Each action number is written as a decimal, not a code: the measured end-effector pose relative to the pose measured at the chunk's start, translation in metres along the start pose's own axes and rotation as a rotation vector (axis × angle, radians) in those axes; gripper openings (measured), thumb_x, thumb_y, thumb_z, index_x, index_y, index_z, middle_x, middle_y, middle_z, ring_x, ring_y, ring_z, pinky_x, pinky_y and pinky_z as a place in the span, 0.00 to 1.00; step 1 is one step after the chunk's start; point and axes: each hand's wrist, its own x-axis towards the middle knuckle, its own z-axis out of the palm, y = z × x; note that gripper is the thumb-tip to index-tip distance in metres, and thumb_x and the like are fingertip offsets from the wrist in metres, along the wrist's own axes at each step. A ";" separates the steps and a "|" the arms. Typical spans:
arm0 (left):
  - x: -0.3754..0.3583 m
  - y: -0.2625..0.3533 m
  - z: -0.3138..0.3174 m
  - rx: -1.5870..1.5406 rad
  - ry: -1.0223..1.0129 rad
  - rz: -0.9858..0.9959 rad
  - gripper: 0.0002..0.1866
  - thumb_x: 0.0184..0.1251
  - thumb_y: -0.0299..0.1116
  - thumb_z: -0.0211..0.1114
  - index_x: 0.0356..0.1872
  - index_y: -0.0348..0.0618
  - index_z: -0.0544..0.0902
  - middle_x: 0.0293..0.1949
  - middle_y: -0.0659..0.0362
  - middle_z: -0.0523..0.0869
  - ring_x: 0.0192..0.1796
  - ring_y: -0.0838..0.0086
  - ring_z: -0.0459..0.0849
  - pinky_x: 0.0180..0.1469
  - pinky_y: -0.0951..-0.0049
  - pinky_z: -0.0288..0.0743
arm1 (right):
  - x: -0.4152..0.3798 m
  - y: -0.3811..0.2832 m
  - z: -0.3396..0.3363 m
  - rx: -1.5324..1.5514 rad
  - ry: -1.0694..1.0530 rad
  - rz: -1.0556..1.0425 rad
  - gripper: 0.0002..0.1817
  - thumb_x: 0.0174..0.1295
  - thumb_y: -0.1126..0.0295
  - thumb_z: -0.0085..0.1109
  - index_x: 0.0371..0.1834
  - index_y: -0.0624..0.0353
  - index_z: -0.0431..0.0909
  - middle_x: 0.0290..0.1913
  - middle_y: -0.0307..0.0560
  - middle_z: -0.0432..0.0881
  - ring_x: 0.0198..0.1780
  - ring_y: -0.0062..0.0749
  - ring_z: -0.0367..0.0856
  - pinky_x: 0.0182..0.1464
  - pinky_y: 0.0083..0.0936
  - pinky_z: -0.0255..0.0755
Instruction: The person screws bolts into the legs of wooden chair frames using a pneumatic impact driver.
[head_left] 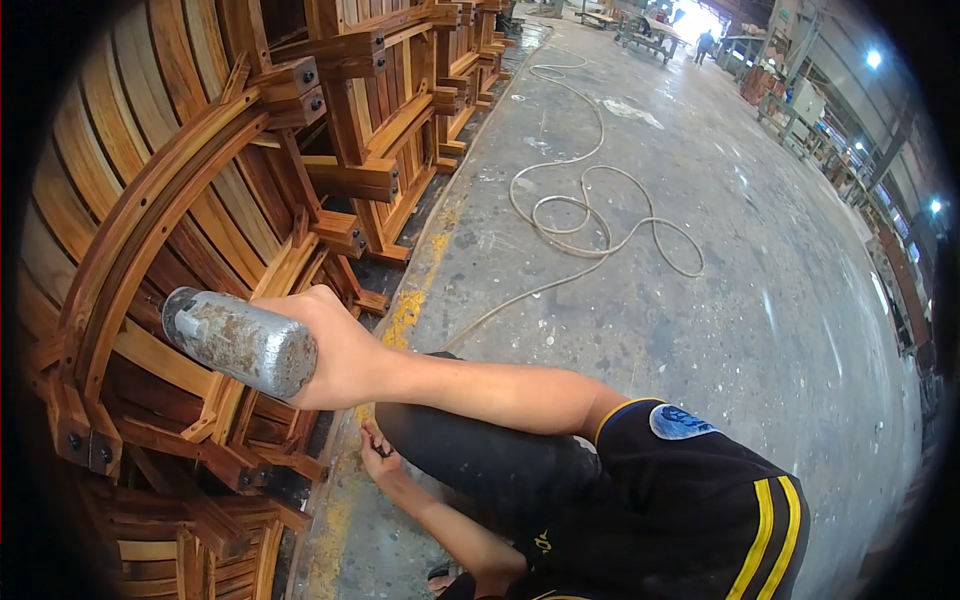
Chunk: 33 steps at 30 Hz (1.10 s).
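Note:
My right hand (335, 345) is wrapped round a worn silver, cylinder-shaped metal tool (245, 340), its finish scuffed and rusty in patches. The blunt end points towards me, and the tool overlaps the curved rail of a slatted wooden furniture frame (150, 205). Lower down, beside my bent knee, my left hand (379, 455) has its fingers curled around something small and dark that I cannot make out. Black bolt heads (309, 76) show on the ends of the frame's wooden blocks.
More wooden frames (400, 120) stand in a row along the left. A pale hose (600, 245) lies in loops across the stained concrete floor (760, 330), beside a worn yellow line (405, 318). A distant person (704, 46) is near the bright doorway, with workbenches (650, 42) nearby.

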 end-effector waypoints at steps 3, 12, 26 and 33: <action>-0.007 -0.004 -0.011 0.072 -0.049 -0.099 0.15 0.74 0.36 0.50 0.51 0.38 0.76 0.41 0.61 0.84 0.26 0.82 0.75 0.27 0.86 0.71 | 0.000 -0.001 0.000 -0.005 0.016 -0.026 0.15 0.40 0.75 0.66 0.33 0.66 0.75 0.26 0.55 0.78 0.28 0.51 0.77 0.32 0.25 0.70; -0.095 0.061 0.141 0.165 -0.008 0.046 0.19 0.71 0.40 0.49 0.50 0.35 0.77 0.45 0.57 0.84 0.44 0.69 0.84 0.52 0.68 0.77 | 0.002 0.003 0.010 -0.017 -0.007 -0.074 0.15 0.41 0.74 0.67 0.34 0.65 0.76 0.28 0.55 0.79 0.33 0.54 0.77 0.34 0.27 0.72; -0.060 0.240 0.281 -0.102 -0.146 0.138 0.12 0.72 0.35 0.54 0.44 0.35 0.77 0.30 0.61 0.78 0.20 0.82 0.67 0.19 0.81 0.55 | -0.071 0.025 -0.033 -0.074 -0.266 0.334 0.13 0.41 0.78 0.62 0.34 0.59 0.83 0.33 0.42 0.85 0.37 0.32 0.84 0.43 0.27 0.75; -0.083 0.264 0.309 0.146 -0.208 0.239 0.14 0.71 0.36 0.56 0.45 0.31 0.78 0.31 0.55 0.83 0.18 0.84 0.68 0.16 0.84 0.56 | -0.099 0.037 -0.035 -0.090 -0.196 0.514 0.13 0.42 0.76 0.63 0.35 0.56 0.83 0.33 0.41 0.86 0.37 0.31 0.84 0.45 0.28 0.73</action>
